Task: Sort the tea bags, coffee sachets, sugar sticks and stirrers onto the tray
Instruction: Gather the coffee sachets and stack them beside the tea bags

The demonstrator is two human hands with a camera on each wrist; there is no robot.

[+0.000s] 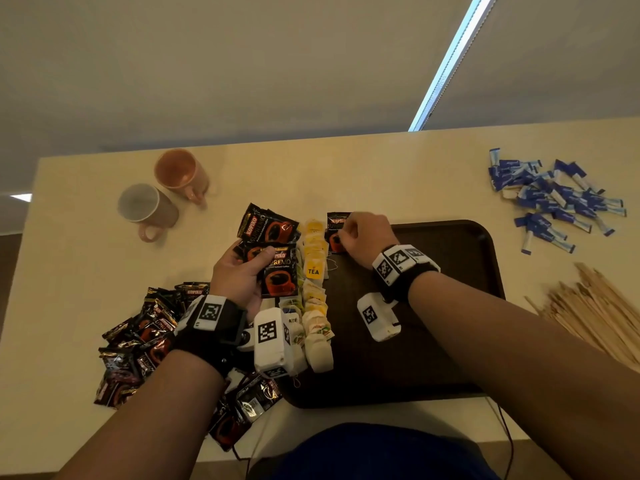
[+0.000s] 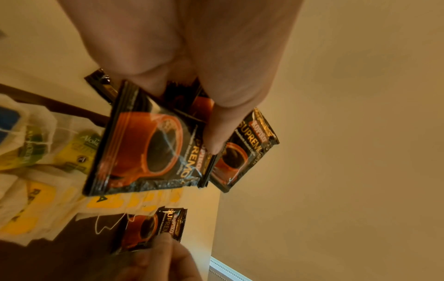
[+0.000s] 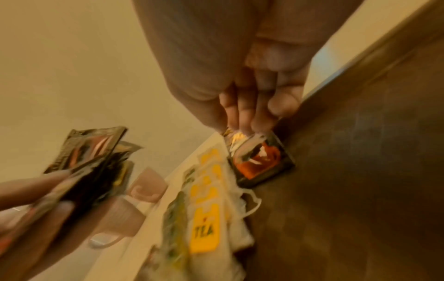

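Holding: your left hand (image 1: 239, 278) grips a fanned bunch of black foil coffee sachets printed with an orange cup (image 1: 273, 252), thumb curled over the front one, fingers behind, raised above the table beside the tray's left edge
Placing: your right hand (image 1: 367, 239) pinches a single black coffee sachet (image 1: 336, 233) by its far end between thumb and fingertips; the sachet lies at the far left corner of the dark brown plastic tray (image 1: 450, 306), just right of the tea bags
Tea: a column of white paper tea bags with yellow and green tags (image 1: 316, 299) runs along the tray's left side, overlapping one another, strings trailing onto the tray
Loose coffee: a heap of black coffee sachets (image 1: 138, 344) sits on the cream table (image 1: 381, 174) under your left forearm, off the tray
Sugar: blue and white sugar sticks (image 1: 554, 199) lie scattered at the table's far right, well apart from the tray
Stirrers: pale wooden stirrers (image 1: 588, 310) are piled right of the tray
Mugs: two pinkish ceramic mugs (image 1: 162, 192) stand touching at the far left
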